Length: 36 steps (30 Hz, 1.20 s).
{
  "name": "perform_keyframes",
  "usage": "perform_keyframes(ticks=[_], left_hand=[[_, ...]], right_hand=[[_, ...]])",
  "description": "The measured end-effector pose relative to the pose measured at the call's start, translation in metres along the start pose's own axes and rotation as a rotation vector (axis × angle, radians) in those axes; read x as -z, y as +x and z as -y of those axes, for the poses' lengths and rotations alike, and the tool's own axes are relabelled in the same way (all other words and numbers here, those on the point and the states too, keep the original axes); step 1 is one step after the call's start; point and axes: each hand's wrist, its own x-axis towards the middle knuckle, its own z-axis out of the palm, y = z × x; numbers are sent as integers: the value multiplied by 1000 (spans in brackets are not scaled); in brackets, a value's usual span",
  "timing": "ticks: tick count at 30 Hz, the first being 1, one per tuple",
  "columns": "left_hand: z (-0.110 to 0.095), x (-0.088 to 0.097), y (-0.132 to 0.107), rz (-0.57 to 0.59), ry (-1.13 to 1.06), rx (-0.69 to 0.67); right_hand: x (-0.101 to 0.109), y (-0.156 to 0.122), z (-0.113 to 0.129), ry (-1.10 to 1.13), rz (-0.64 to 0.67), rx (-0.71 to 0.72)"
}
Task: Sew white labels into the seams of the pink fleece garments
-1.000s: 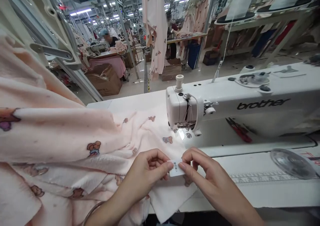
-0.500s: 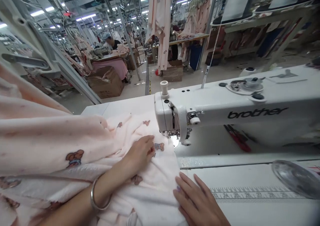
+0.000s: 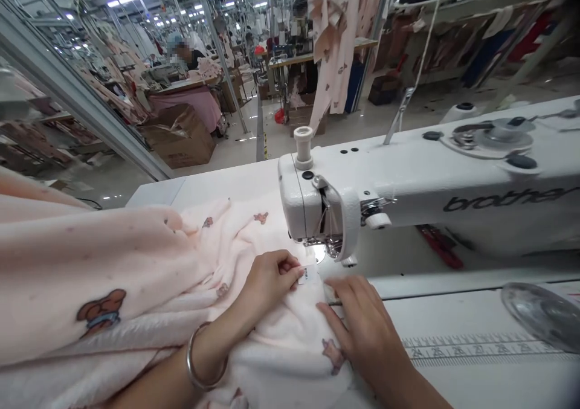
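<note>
Pink fleece fabric [image 3: 260, 240] printed with brown bears lies in folds under the head of a white sewing machine [image 3: 312, 197]. My left hand [image 3: 274, 276], a metal bangle on its wrist, rests on the fabric just in front of the needle area. Its thumb and fingers pinch a small white label [image 3: 307, 274] with dark print, flat near the fabric's right edge. To the right, my right hand [image 3: 362, 321] lies at that same edge, thumb and forefinger apart, touching the fabric. The fabric's edge runs in beneath the presser foot, whose details are too small to tell.
A printed ruler scale [image 3: 480, 348] runs along the table's front right, with a clear plastic dome-like object [image 3: 539, 315] beside it. Red-handled scissors [image 3: 439, 246] lie behind, under the machine arm. Beyond stand a cardboard box [image 3: 181, 140] and a seated co-worker [image 3: 193, 55].
My left hand has moved slightly right and now pinches a white label. My right hand has shifted up toward the needle along the fabric edge. The camera view has moved nearer the machine.
</note>
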Motion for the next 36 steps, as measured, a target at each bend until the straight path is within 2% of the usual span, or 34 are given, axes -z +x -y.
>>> perform_keyframes(ticks=[8, 27, 33, 36], left_hand=[[2, 0, 2, 12, -11, 13], [4, 0, 2, -21, 121, -16], [0, -2, -3, -65, 216, -77], [-5, 6, -16, -129, 352, -193]], right_hand=[[0, -2, 2, -22, 17, 15], [0, -3, 2, 3, 86, 18], [0, -2, 2, -9, 72, 35], [-1, -3, 2, -7, 64, 40]])
